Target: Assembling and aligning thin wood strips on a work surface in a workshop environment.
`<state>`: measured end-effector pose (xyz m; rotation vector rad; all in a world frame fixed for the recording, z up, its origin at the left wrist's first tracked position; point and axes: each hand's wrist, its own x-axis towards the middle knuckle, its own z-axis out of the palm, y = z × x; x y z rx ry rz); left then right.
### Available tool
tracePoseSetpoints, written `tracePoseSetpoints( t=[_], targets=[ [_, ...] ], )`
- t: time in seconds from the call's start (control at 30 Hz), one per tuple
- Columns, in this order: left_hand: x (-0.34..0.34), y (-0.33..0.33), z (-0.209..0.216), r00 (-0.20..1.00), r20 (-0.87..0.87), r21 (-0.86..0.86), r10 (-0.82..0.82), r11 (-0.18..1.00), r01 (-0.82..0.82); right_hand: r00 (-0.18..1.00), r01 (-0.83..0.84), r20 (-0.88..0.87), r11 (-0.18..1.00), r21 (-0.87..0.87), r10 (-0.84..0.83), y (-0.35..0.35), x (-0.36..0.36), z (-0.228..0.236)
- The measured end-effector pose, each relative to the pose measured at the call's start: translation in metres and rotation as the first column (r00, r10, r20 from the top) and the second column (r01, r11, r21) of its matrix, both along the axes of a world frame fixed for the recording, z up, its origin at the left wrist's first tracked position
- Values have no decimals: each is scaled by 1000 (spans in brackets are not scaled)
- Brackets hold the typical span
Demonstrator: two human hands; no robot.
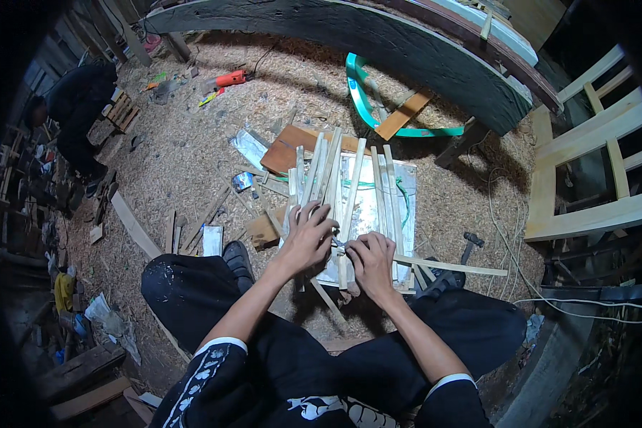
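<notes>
Several thin wooden strips (359,180) lie side by side, pointing away from me, over a pale flat board (404,235). My left hand (309,234) rests over the left strips with its fingers curled. Close beside it, my right hand (371,258) is bent in a pinch at the near part of the strips. Between the fingertips of both hands is a small pale, twisted piece (338,247), too small to name; the fingers partly hide it. Green string (404,196) runs across the strips farther off. One strip (456,266) sticks out sideways to the right.
A hammer (471,244) stands by my right foot. Brown boards (287,148) and a blue can (242,181) lie left of the strips. Beyond are a red power tool (231,78), a green hoop (361,93) and a heavy beam (378,50). A wooden frame (542,178) stands right; another person (78,107) bends far left.
</notes>
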<state>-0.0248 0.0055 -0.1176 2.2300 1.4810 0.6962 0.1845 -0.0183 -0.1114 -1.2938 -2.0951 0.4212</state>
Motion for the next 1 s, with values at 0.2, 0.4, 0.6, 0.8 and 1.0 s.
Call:
tracePoseSetpoints(
  t=[0.2,0.4,0.6,0.8,1.0],
  targets=[
    [-2,-5,17,984,-133,13,-116,993,119,998,-37,48,999,3,37,4,5,6],
    [0,-4,12,990,-81,76,-115,990,121,978,-108,180,994,23,102,6,7,9],
    [9,-8,16,991,-91,61,-100,992,106,927,-100,360,994,-38,107,7,-3,15],
    [6,-5,6,989,-69,22,-128,991,130,925,-156,335,983,-98,180,12,-12,13],
    [6,-3,4,987,-51,88,-152,984,156,961,-187,184,976,-109,204,17,-13,3]
  ],
)
